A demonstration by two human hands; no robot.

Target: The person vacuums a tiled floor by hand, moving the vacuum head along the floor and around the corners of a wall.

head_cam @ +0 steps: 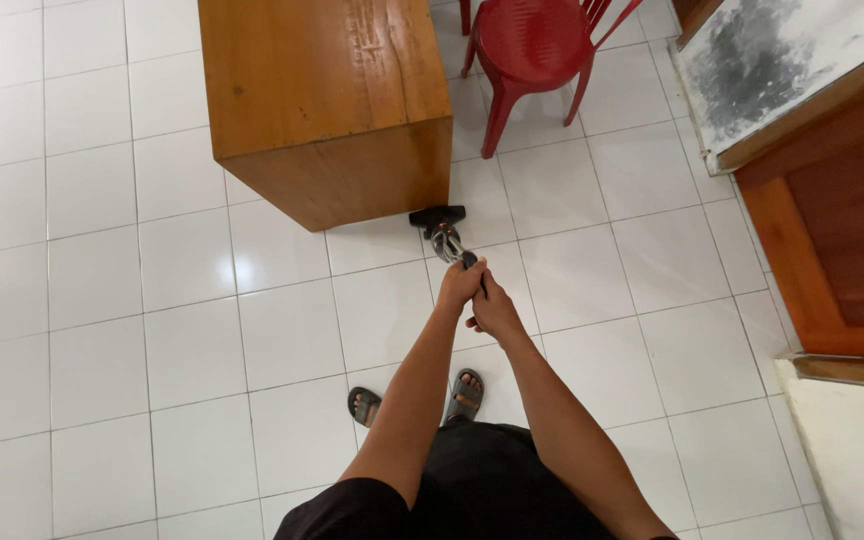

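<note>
White glazed floor tiles point(102, 300) carry everything I log from this remote seat. Item 1: vacuum wand point(449, 243), chrome tube ending in a black nozzle head point(437, 216), resting on the floor at the near right corner of the wooden cabinet point(327, 100). Item 2: left hand point(459, 284), wrapped closed around the wand's upper end. Item 3: right hand point(495, 312), curled shut on the grip just behind it (fingers partly hidden). Item 4: red plastic chair point(532, 45), beside the cabinet's far right side. Handling note, my judgement: keep the nozzle flat on the tiles, tracing the cabinet's base edge slowly with both hands steady.
</note>
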